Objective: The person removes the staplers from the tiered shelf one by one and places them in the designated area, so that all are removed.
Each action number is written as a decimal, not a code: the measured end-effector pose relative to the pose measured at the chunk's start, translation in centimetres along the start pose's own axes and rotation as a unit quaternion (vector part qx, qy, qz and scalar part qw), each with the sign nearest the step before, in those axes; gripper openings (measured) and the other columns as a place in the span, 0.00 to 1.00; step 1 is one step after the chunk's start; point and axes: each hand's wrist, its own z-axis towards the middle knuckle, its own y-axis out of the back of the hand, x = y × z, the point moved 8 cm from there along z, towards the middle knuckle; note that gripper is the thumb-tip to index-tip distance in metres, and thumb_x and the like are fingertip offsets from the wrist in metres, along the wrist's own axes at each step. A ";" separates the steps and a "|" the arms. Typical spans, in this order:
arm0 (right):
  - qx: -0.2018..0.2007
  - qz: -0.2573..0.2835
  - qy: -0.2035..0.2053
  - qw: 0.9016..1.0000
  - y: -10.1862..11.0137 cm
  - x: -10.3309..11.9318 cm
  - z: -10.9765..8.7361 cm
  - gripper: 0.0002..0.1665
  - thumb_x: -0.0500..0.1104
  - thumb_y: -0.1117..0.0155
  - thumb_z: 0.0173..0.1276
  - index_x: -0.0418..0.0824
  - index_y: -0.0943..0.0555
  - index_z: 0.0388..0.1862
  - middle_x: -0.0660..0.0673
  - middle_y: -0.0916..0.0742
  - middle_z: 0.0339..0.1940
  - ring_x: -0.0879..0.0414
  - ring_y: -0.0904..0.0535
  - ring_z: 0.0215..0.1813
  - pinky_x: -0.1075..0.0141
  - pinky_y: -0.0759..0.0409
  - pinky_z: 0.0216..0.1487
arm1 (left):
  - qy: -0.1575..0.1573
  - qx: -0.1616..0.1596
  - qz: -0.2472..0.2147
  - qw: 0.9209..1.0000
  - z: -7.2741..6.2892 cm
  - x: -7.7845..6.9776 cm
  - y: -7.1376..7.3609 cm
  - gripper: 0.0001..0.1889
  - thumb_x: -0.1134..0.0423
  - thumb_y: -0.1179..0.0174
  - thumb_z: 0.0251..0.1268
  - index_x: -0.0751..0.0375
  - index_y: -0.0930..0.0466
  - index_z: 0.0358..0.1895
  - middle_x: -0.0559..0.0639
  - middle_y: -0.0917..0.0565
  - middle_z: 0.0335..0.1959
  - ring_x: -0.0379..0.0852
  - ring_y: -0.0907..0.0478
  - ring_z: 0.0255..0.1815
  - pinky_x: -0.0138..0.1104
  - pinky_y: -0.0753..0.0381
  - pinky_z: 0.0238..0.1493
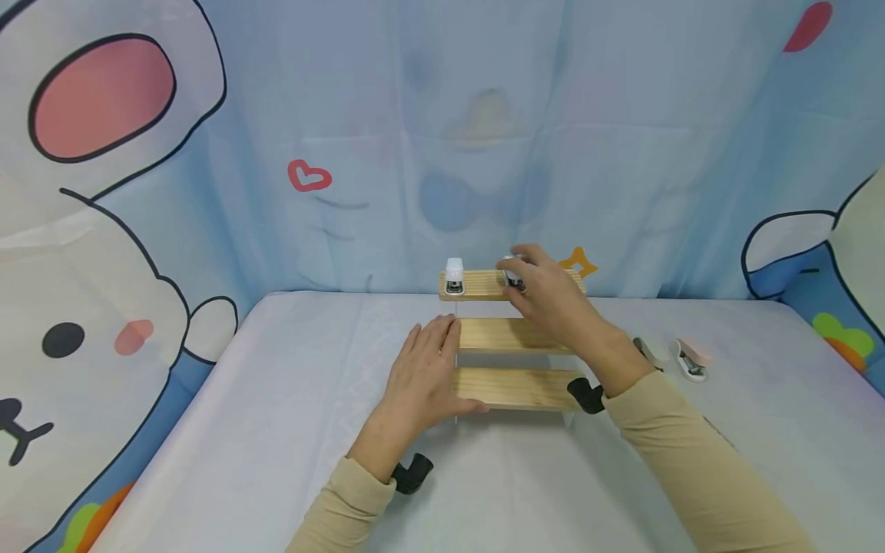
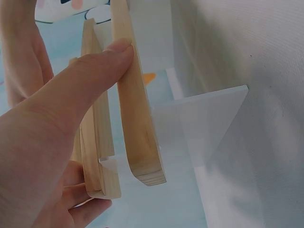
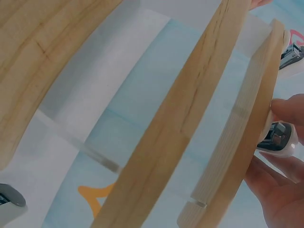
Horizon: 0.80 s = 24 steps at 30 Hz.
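A three-tier display stand (image 1: 515,389) with wooden steps and clear side panels stands on the table. My left hand (image 1: 418,376) grips its left end, the thumb lying on the lowest step (image 2: 137,123) and the fingers around the edge of a higher one. Over the top step (image 1: 480,286), my right hand (image 1: 553,299) holds a small stapler (image 3: 279,135) between thumb and fingers, its metal end facing forward. Farther left on that same step a white stapler (image 1: 454,276) stands with its front end towards me. The right fingers partly hide the held stapler.
To the right of the stand, a pink-and-white stapler (image 1: 691,359) and a greyish stapler (image 1: 648,352), partly behind my right forearm, lie on the white tablecloth (image 1: 290,430). A blue cartoon curtain (image 1: 373,92) hangs behind the table.
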 end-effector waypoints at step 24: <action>-0.009 0.010 -0.007 1.000 0.9 -0.2 -0.7 0.18 0.31 0.39 0.69 0.29 0.22 0.58 0.29 0.25 0.66 0.37 0.17 0.52 0.50 0.14 0.46 | 0.000 -0.005 0.002 1.000 0.0 -0.1 0.0 0.65 0.26 0.30 0.39 0.65 0.45 0.77 0.55 0.37 0.76 0.51 0.41 0.78 0.46 0.42 0.79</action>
